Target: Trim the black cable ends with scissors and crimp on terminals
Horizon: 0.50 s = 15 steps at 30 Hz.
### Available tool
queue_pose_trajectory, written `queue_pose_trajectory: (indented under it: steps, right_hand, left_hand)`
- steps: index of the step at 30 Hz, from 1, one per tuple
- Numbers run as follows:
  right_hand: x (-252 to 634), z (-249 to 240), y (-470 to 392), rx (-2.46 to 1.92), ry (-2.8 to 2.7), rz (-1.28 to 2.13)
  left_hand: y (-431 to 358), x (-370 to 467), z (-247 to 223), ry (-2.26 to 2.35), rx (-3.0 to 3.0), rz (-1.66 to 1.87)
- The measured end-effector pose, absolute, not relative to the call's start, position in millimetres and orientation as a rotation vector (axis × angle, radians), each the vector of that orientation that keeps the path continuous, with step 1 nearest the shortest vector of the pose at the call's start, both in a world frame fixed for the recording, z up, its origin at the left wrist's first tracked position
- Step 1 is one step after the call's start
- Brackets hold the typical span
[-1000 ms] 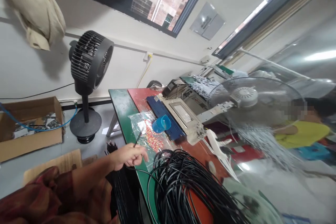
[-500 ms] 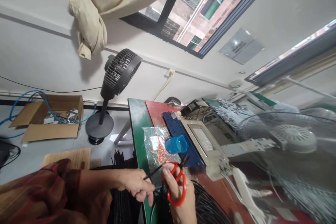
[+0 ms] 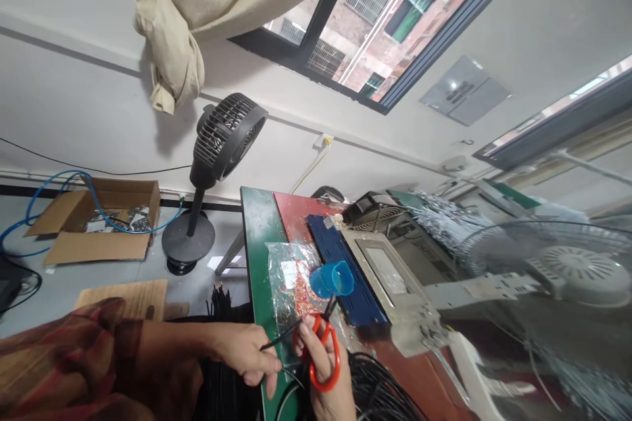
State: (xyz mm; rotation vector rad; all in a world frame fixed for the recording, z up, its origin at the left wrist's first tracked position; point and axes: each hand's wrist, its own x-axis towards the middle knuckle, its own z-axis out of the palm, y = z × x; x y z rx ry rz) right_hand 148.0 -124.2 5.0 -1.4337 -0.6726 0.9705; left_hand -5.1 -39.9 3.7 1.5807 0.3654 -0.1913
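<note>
My right hand point(image 3: 326, 368) is closed round orange-handled scissors point(image 3: 330, 378), whose dark blades point(image 3: 330, 306) point up toward the blue cup. A black cable point(image 3: 281, 338) stretches between my two hands. My left hand point(image 3: 254, 354) grips it with fingers curled, left of the scissors at the table edge. The cable's other end runs to the fingertips of my right hand, where the exact contact is hidden. Under and beyond my hands lies a clear plastic bag point(image 3: 276, 276) scattered with tiny red and yellow bits. On it stands the blue cup point(image 3: 323, 281).
A bundle of black cables point(image 3: 382, 388) lies right of my right hand. A beige machine point(image 3: 370, 243) with a blue slotted plate point(image 3: 340, 263) stands on the table point(image 3: 257, 230). Nearby are a white fan point(image 3: 577, 270), a dark floor fan point(image 3: 227, 135) and a cardboard box point(image 3: 99, 247).
Both hands have shifted a little left and down, with the cable still between them. The scissors have turned so that their blades point more upward.
</note>
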Motion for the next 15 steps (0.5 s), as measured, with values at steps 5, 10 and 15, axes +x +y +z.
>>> queue_pose_trajectory:
  steps: [5,10,15]
  right_hand:
    - [153.0,-0.1,-126.6,-1.388,-0.731,0.898]
    - [157.6,-5.0,-125.8,-1.539,-0.860,0.727]
    - [156.9,-5.0,-123.1,-1.559,-0.899,0.806]
  left_hand:
    - [-32.7,-4.9,6.0,0.374,1.490,-0.173]
    - [-17.8,6.8,4.8,0.442,1.172,0.043]
    - [-15.2,12.2,9.0,0.461,1.089,0.171]
